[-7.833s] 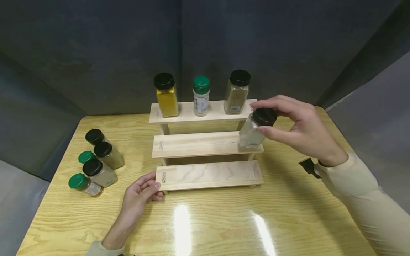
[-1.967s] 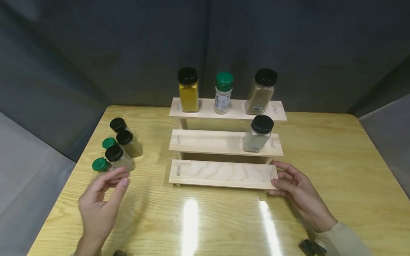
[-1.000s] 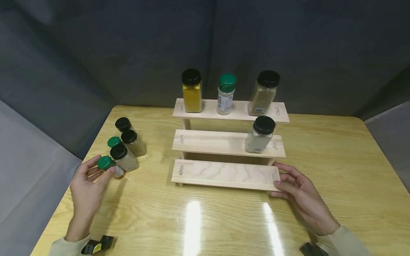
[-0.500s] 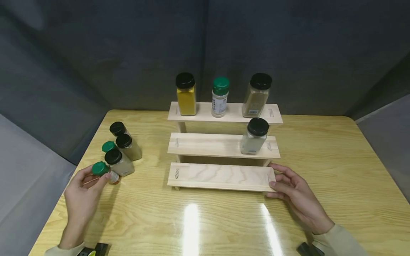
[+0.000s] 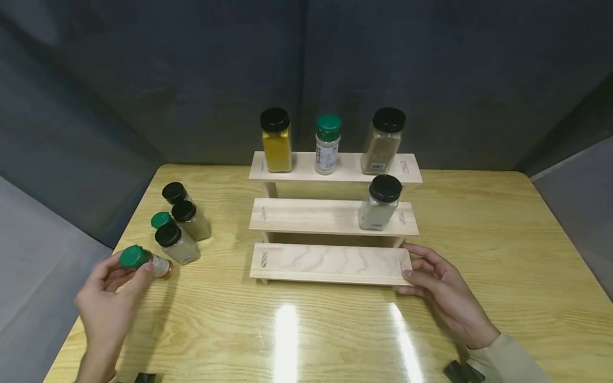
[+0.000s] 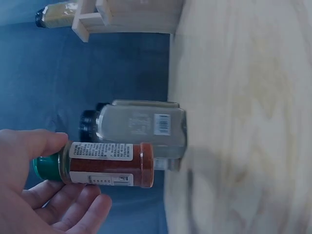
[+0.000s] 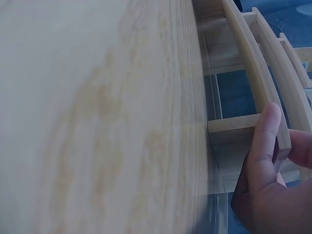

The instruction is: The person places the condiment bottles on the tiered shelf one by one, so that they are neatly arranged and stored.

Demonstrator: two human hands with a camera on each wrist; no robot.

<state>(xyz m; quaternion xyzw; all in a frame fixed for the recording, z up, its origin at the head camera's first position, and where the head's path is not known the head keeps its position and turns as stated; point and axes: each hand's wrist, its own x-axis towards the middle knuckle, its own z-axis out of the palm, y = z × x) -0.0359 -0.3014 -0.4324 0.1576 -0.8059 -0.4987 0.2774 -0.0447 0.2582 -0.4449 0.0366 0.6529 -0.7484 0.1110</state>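
My left hand (image 5: pixel 109 298) pinches a small spice jar (image 6: pixel 105 165) by its green cap, thumb on one side and fingers on the other. Reddish-brown powder fills the jar, which has white printed labels. In the left wrist view its base is clear of the table. My right hand (image 5: pixel 442 290) grips the right end of the lowest step of a three-tier wooden rack (image 5: pixel 330 264); the thumb lies on the board's front edge in the right wrist view. On the middle step stands a black-capped jar (image 5: pixel 378 210) of pale contents, toward the right.
Along the top step stand a yellow spice jar (image 5: pixel 277 149), a green-capped jar (image 5: pixel 328 151) and a black-capped brown jar (image 5: pixel 381 146). Left of the rack, several more jars cluster, among them a black-capped one (image 5: pixel 182 249) in front and a green-capped one (image 5: pixel 162 219). Dark curtain (image 5: pixel 215 80) hangs behind.
The black-capped jar was released on the middle step. My right hand moved down to the lowest step's end. My left hand left the rack, took the green-capped jar and drew it left from the cluster.
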